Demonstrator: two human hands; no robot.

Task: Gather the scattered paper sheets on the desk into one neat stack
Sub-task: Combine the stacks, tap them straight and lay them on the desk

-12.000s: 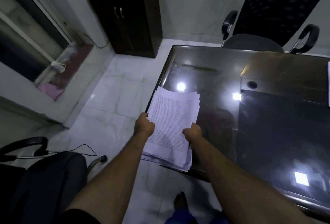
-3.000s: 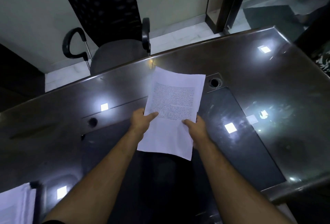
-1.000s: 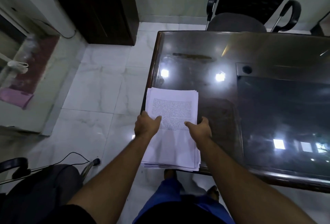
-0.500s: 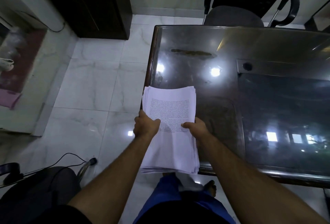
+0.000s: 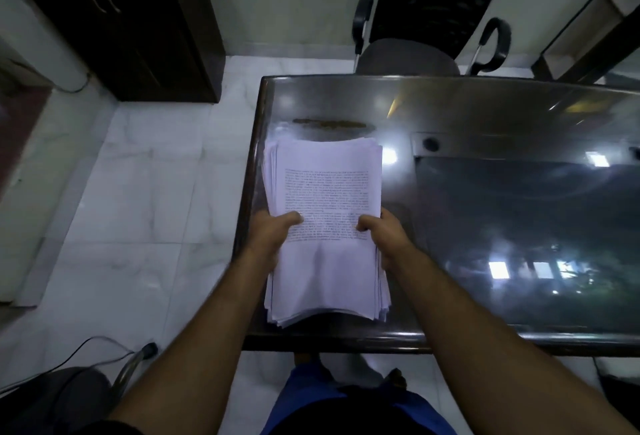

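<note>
Gripping the paper stack (image 5: 323,226) from both sides, the left hand (image 5: 268,237) and the right hand (image 5: 384,239) each pinch it, thumbs on the printed top sheet and fingers hidden beneath. The stack sits at the left end of the glossy dark surface (image 5: 502,192), near its front corner, and whether it rests flat or is partly lifted cannot be told. Sheet edges fan out unevenly at the near and left sides. Squaring it well likely means loosening the pinch and tapping the edges level against the surface. No container shows; the dark cabinet (image 5: 114,22) is closed.
</note>
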